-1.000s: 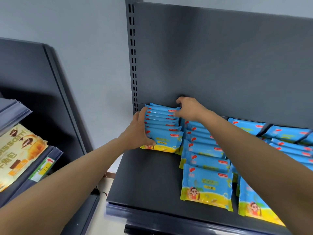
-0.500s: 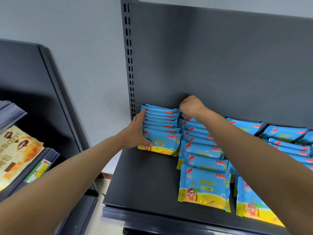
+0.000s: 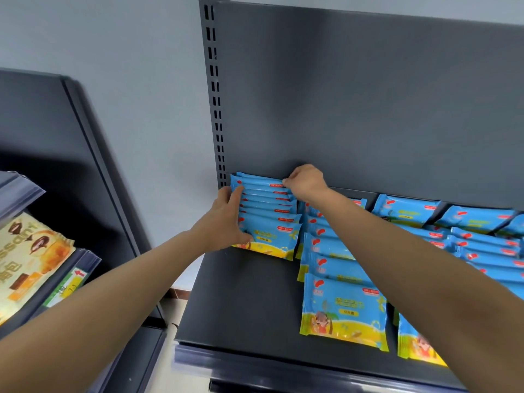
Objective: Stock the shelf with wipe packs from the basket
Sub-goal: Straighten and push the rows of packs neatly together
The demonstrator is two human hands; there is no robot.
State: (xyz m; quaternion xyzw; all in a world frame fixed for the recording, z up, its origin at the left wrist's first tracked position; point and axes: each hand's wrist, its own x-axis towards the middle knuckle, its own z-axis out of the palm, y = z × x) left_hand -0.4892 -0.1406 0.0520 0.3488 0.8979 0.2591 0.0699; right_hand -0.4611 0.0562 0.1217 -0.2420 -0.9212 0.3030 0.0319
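Note:
A row of several blue-and-yellow wipe packs (image 3: pixel 268 219) leans against the back panel at the far left of the dark shelf (image 3: pixel 243 302). My left hand (image 3: pixel 226 219) presses flat against the row's left side, thumb under the front pack. My right hand (image 3: pixel 306 182) pinches the top right corner of the rearmost pack. More rows of wipe packs (image 3: pixel 340 304) lie overlapped to the right, partly hidden by my right forearm. The basket is out of view.
The slotted upright post (image 3: pixel 215 109) stands at the shelf's left edge. A second dark shelf unit on the left holds a croissant bag (image 3: pixel 25 259) behind a price tag strip (image 3: pixel 68 285). The shelf's front left surface is bare.
My right hand has shifted slightly left and curled onto the rear pack's corner. My left hand has slid up along the row's left side, fingers straightened.

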